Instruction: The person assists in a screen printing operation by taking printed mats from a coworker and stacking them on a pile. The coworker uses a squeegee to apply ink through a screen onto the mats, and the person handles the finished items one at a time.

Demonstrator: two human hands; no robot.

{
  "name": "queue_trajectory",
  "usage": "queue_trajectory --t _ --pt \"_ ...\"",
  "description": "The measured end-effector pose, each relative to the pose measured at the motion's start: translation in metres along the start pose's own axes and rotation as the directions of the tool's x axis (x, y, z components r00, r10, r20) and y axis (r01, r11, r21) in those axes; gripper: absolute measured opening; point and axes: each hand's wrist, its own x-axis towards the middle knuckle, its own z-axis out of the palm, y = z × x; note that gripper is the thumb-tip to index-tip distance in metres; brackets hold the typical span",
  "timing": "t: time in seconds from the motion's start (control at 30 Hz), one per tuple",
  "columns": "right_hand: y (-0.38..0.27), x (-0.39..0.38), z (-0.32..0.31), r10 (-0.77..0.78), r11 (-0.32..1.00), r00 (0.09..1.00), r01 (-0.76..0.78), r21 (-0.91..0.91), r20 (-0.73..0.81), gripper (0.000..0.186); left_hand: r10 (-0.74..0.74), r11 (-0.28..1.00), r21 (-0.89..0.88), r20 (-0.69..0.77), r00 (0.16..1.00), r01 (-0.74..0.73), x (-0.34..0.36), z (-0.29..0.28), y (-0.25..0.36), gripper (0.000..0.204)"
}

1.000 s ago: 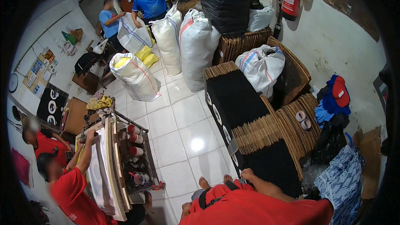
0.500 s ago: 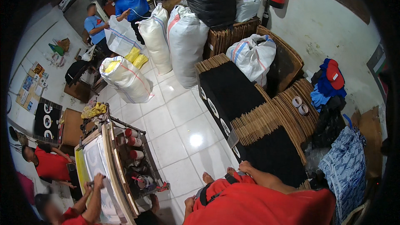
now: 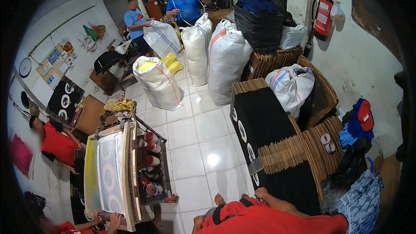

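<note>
My right hand (image 3: 261, 193) is at the near left corner of a long row of black cloth (image 3: 299, 186), its fingers curled at the cloth's edge. White oval prints (image 3: 250, 151) show along the row's left side. My left hand (image 3: 198, 222) hangs low beside my red shirt, away from the row; its fingers are too small and partly hidden to read. Many thin brown boards (image 3: 281, 154) stand packed on edge across the middle of the row, and a small clear plate (image 3: 255, 166) leans at its left side.
On the left stands a printing frame (image 3: 110, 169) above a rack of red-lidded jars (image 3: 151, 147); a co-worker's hands (image 3: 110, 217) hold a squeegee there. Tall white sacks (image 3: 227, 67) and two people in blue are at the back. A fire extinguisher (image 3: 323, 19) hangs on the right wall.
My view has tilted up and turned left. The co-worker's squeegee has moved to the near end of the printing frame. A person in blue has lowered a raised hand holding white cord.
</note>
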Motion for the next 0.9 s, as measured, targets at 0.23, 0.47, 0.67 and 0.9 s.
queue_trajectory --t 0.23,0.47,0.67,0.9 --pt "0.01 0.027 -0.02 -0.145 0.968 0.988 0.13 -0.213 -0.054 0.036 0.043 0.994 -0.099 0.017 0.999 -0.041 -0.01 0.009 0.015 0.029" --pt "0.011 0.005 -0.029 -0.058 0.994 0.994 0.066 0.088 -0.096 0.027 0.24 0.898 0.347 0.131 0.962 -0.271 -0.001 0.031 0.004 0.028" --pt "0.027 0.012 -0.003 0.08 0.997 0.994 -0.078 0.03 -0.075 0.029 0.305 0.824 0.458 0.141 0.942 -0.335 0.008 0.038 -0.009 0.027" --pt "0.042 0.006 0.031 -0.144 0.969 0.99 0.141 -0.204 -0.003 0.026 0.543 0.552 0.686 0.136 0.829 -0.474 0.012 0.005 -0.025 0.026"
